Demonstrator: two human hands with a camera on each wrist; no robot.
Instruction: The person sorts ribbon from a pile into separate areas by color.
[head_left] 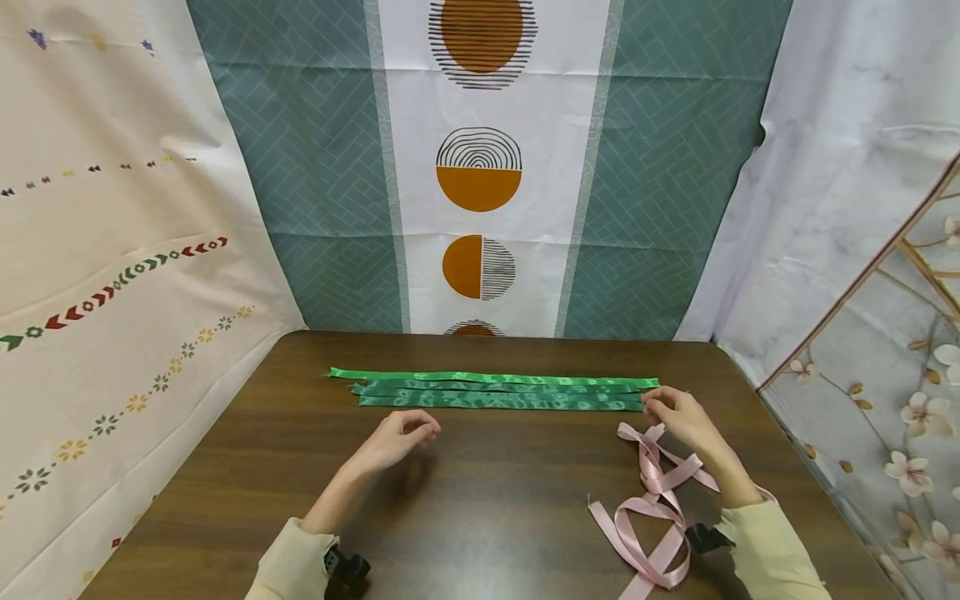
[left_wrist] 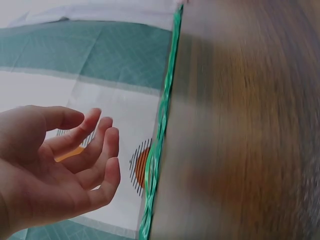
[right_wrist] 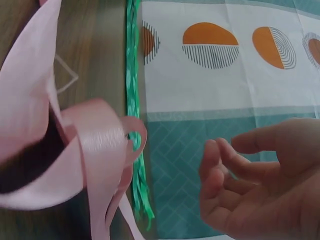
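Observation:
Several green satin ribbons lie straight, side by side, across the far part of the table; a brighter green ribbon (head_left: 465, 377) is farthest back and darker green ribbons (head_left: 495, 400) lie in front of it. My left hand (head_left: 397, 437) hovers just in front of them, left of the middle, its fingers loosely bent with nothing between them, as the left wrist view of the hand (left_wrist: 75, 160) shows. Over the ribbons' right ends is my right hand (head_left: 681, 418), thumb and forefinger close together; in its wrist view the hand (right_wrist: 260, 170) is loosely curled, with no ribbon seen between the fingertips.
A pink satin ribbon (head_left: 651, 546) lies in loose loops on the right side of the brown wooden table (head_left: 495, 500), partly under my right forearm. Patterned cloths hang behind the table (head_left: 495, 192) and at both sides.

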